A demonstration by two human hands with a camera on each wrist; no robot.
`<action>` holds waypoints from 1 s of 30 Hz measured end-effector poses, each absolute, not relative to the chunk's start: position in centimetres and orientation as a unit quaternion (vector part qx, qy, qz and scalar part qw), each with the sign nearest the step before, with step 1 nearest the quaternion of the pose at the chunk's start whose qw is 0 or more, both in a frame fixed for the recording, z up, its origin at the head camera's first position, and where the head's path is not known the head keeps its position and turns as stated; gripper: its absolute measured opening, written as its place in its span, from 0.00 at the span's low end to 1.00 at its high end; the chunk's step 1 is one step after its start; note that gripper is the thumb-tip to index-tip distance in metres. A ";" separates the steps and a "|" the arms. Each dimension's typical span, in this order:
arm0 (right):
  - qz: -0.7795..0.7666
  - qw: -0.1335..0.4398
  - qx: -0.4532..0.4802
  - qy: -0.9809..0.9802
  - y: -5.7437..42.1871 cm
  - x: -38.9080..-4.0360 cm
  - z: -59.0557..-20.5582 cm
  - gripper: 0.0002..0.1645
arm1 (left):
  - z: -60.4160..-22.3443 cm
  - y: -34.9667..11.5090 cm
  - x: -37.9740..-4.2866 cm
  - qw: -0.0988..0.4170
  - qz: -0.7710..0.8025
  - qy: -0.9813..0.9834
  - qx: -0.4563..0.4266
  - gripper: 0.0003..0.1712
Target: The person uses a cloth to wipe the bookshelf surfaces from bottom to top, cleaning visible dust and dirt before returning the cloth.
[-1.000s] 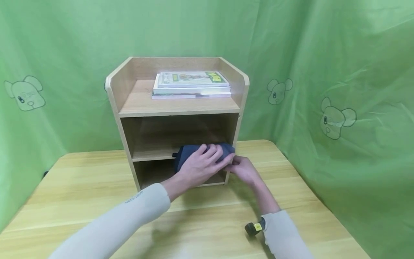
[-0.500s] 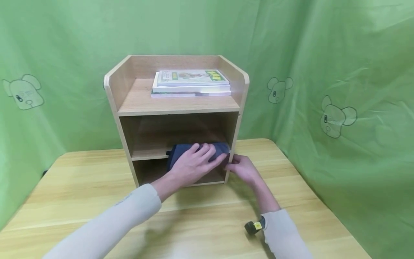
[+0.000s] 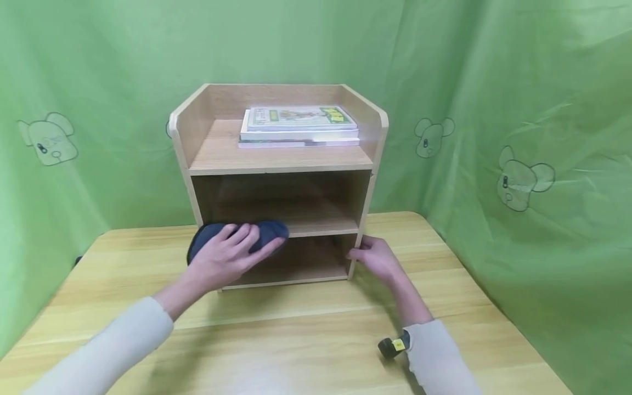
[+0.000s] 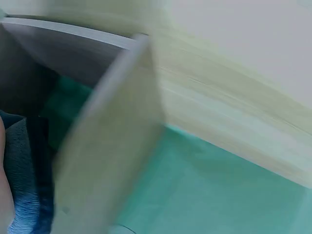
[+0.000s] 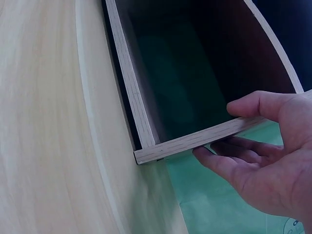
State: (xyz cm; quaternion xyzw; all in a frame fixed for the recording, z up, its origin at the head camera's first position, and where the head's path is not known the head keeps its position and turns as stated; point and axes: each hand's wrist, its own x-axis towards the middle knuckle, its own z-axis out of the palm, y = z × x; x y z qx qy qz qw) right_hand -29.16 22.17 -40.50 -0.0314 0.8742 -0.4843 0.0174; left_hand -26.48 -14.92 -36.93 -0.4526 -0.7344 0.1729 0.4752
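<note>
A dark blue cloth point(image 3: 270, 231) lies over the front left part of the middle shelf board point(image 3: 321, 225), at the cabinet's left side. My left hand point(image 3: 222, 258) grips it from above, fingers bent over it. In the left wrist view, the blue fabric of the cloth point(image 4: 22, 180) shows a darker border, beside the blurred side panel point(image 4: 112, 131). With thumb inside and fingers outside, my right hand point(image 3: 377, 258) pinches the front edge of the right side panel point(image 5: 204, 136), low down. What lies under the cloth is hidden.
The small wooden bookshelf point(image 3: 281, 164) stands on a wood-grain table point(image 3: 296, 334). A stack of several books point(image 3: 298, 129) lies on its top. Green curtains point(image 3: 296, 44) with mouse-like drawings hang behind and to the sides. A black device point(image 3: 390, 346) sits at my right wrist.
My left hand has moved the cloth leftward along the middle shelf's front, from its right end to its left end. The right hand keeps holding the right side panel. The view shifted slightly.
</note>
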 end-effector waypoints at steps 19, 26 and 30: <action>-0.491 0.020 -0.021 0.870 22.3 -29.1 -40.4 0.38 | -37.5 -15.1 -27.8 0.531 0.179 -0.676 -0.478 0.25; -0.486 0.019 -0.029 0.873 22.2 -29.0 -40.2 0.38 | -37.0 -10.4 -28.1 0.498 0.185 -0.702 -0.474 0.27; -0.485 0.017 -0.025 0.874 22.2 -29.0 -40.3 0.37 | -36.8 -7.3 -28.2 0.470 0.177 -0.726 -0.470 0.28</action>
